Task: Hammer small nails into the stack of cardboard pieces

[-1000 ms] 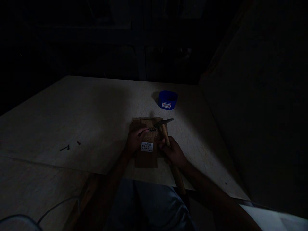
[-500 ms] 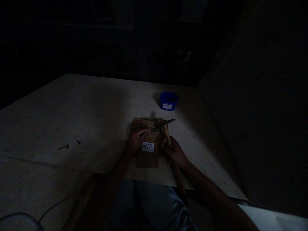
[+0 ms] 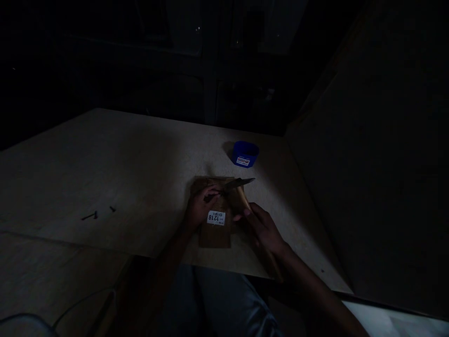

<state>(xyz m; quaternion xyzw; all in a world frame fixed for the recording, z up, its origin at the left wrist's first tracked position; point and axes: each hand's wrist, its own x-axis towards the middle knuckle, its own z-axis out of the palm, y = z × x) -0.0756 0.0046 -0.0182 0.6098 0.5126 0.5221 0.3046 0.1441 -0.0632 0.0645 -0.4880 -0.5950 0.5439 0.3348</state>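
**A:** Where's the block?

**B:** The block [image 3: 214, 236] lies flat on the table [image 3: 122, 159], near its front edge, straight in front of the person. The left hand [image 3: 199, 210] rests on the block's left side. Its fingertips are pinched together on a small dark nail [image 3: 212, 195] at the block's far end. It's too dim to tell how deep the nail sits.

**A:** And the right?

**B:** The right hand [image 3: 264, 229] is wrapped tight round the wooden handle of a hammer [image 3: 242, 199], just right of the block. The head hangs over the block's far right corner, close to the nail. I can't tell whether they touch.

**A:** Which step, then?

**B:** I'd judge it's starting a nail: the nail is steadied by the fingers and the hammer is gripped short for light taps. A blow from here would call for a small, square stroke on the nail's head, with the fingertips kept low and clear of the hammer's face.

**A:** Anything readable?

**B:** A white label [image 3: 215, 217] in the middle of the block reads "1218"; the finer print beside it is too small to read. Beyond the block, to its right, stands a blue tub [image 3: 244, 150] with a white-and-red sticker I can't read. Well to the block's left, two small dark fasteners [image 3: 89, 216] lie loose on the table.
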